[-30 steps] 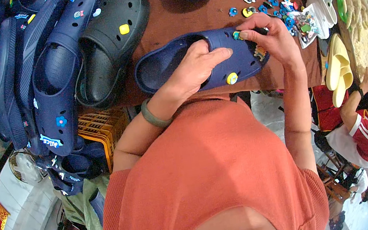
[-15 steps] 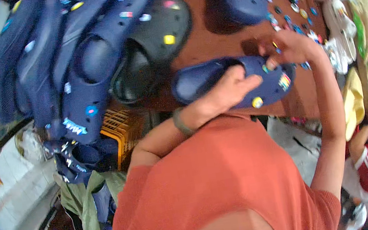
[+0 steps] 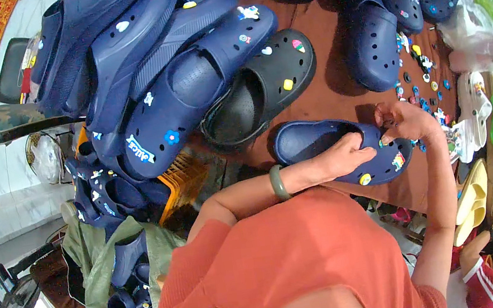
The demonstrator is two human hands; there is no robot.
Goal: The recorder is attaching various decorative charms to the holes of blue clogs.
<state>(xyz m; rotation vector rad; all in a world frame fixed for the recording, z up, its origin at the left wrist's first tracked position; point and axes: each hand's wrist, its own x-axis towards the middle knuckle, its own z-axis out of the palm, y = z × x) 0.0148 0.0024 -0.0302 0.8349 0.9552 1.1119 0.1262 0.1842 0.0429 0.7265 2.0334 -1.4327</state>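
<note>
A navy clog [image 3: 352,178] lies sideways at the near edge of the brown-topped table, its toe to the right. My left hand [image 3: 344,157] is closed on it at the foot opening, thumb on the upper. Over the toe, my right hand [image 3: 410,122] pinches at a small greenish charm [image 3: 383,142] set against the clog; the fingers partly cover it. A yellow round charm [image 3: 364,179] and a colourful charm [image 3: 398,160] sit on the same upper. Just beyond lies a black clog [image 3: 239,107] with several charms.
Navy clogs [image 3: 184,80] are heaped at the left, above an orange crate [image 3: 183,179]. More clogs [image 3: 374,45] stand at the far right, beside scattered small charms [image 3: 434,86]. White clogs [image 3: 474,110] and yellow shoes [image 3: 474,203] lie right. Another person's arm [image 3: 474,247] shows at lower right.
The whole view has shifted, so the table and clogs sit lower and further right. Both hands stay on the navy clog, the right still at the greenish charm.
</note>
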